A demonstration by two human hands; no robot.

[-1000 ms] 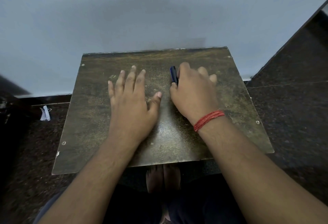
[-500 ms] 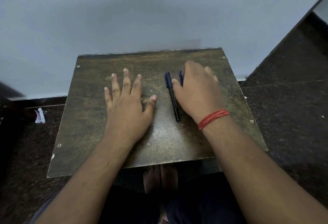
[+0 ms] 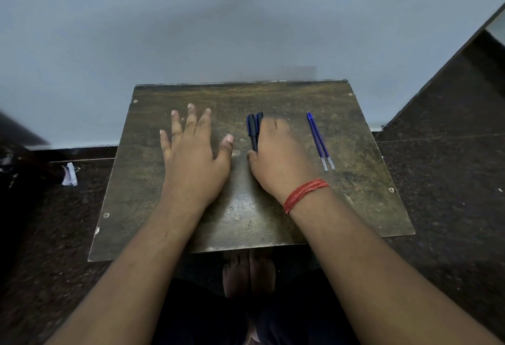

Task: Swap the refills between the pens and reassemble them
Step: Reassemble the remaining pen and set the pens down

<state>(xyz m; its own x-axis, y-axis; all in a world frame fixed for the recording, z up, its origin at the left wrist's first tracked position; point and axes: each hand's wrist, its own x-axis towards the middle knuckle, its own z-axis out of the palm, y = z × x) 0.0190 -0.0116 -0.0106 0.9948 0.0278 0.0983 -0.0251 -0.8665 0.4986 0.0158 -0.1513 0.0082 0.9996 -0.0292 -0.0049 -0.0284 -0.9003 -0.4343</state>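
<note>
Two dark pens with blue caps point(image 3: 252, 129) lie side by side on the worn brown table point(image 3: 246, 221), pointing away from me. My right hand point(image 3: 281, 158) lies over their near ends, fingers curled under and thumb beside them, gripping them. Two thin blue refills point(image 3: 318, 142) lie together on the table to the right of that hand, apart from it. My left hand point(image 3: 191, 158) rests flat on the table left of the pens with its fingers spread, holding nothing.
The small table stands against a pale wall, with dark speckled floor on both sides. A white scrap of paper point(image 3: 69, 175) lies on the floor at the left. My bare feet point(image 3: 247, 273) show under the table's front edge.
My right hand has shifted left and closed over both pens, uncovering the two blue refills on its right. The left hand has stayed flat on the table.
</note>
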